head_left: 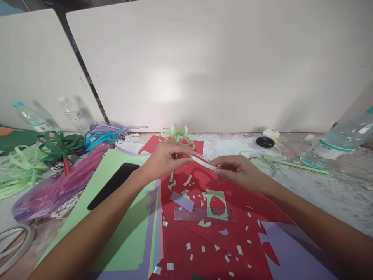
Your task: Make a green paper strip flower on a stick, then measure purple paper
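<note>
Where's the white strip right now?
Head view, just right of centre: the white strip spans left hand to right hand, over the red paper.

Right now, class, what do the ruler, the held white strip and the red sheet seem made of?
Ruler: probably clear, smooth plastic, since red shows through. White strip: perhaps paper or tape, thin and gently curved, finish unclear. Red sheet: likely matte paper or card, flat, without bright glare.

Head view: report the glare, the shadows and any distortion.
In the head view, a bright glare patch sits on the white panel; in the head view, soft shadows fall on the red paper below the left hand and right hand; also in the head view, the right-edge bottle leans and looks stretched, probably wide-angle distortion.
</note>
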Demonstrator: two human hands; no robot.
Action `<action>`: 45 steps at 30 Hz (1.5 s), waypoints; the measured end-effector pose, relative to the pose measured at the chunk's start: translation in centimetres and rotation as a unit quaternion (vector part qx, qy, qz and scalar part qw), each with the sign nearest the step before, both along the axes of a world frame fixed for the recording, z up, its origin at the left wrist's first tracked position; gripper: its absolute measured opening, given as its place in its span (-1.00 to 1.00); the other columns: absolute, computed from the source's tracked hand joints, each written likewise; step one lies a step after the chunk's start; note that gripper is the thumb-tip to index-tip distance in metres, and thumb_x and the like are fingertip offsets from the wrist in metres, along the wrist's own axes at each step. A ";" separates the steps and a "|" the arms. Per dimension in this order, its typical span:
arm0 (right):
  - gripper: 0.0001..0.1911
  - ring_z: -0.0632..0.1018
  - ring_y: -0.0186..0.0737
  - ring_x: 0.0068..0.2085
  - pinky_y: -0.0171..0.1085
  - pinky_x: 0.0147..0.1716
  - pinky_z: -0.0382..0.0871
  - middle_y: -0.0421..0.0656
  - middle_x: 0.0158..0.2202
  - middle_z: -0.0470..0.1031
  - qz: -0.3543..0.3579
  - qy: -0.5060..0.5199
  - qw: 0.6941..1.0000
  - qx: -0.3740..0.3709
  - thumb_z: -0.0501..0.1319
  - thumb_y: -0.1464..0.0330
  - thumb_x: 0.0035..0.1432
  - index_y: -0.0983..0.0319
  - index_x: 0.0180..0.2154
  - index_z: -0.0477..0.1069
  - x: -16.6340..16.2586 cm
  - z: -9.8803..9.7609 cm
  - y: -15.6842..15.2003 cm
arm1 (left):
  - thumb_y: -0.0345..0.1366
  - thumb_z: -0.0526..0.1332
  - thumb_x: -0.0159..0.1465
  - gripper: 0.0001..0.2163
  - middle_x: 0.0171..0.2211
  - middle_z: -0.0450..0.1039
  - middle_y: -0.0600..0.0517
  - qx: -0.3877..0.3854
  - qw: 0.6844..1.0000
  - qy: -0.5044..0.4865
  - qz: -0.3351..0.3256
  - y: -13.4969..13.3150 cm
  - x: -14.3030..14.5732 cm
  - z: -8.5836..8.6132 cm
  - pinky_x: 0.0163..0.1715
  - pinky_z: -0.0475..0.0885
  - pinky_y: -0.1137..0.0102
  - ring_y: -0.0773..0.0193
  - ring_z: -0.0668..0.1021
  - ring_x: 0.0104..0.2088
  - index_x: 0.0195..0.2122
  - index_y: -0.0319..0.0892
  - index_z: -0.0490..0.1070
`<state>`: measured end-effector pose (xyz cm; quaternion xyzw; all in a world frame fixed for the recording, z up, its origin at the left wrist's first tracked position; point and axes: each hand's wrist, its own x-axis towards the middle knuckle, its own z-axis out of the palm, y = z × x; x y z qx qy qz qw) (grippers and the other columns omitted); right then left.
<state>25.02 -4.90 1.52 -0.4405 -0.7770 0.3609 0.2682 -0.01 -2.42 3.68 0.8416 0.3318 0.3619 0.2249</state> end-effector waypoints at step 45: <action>-0.76 0.57 -0.21 -0.31 -0.18 -0.20 0.43 -0.14 -0.36 0.58 -0.018 0.187 0.981 -0.036 0.22 0.19 0.19 0.16 -0.18 0.52 -0.1 -0.8 0.5 | -0.18 0.30 0.19 -0.81 -0.56 0.47 0.08 -0.030 1.000 -0.003 0.010 -1.3 0.8 0.7 -0.56 0.26 0.49 0.42 0.35 -0.57 -0.25 -0.16 0.60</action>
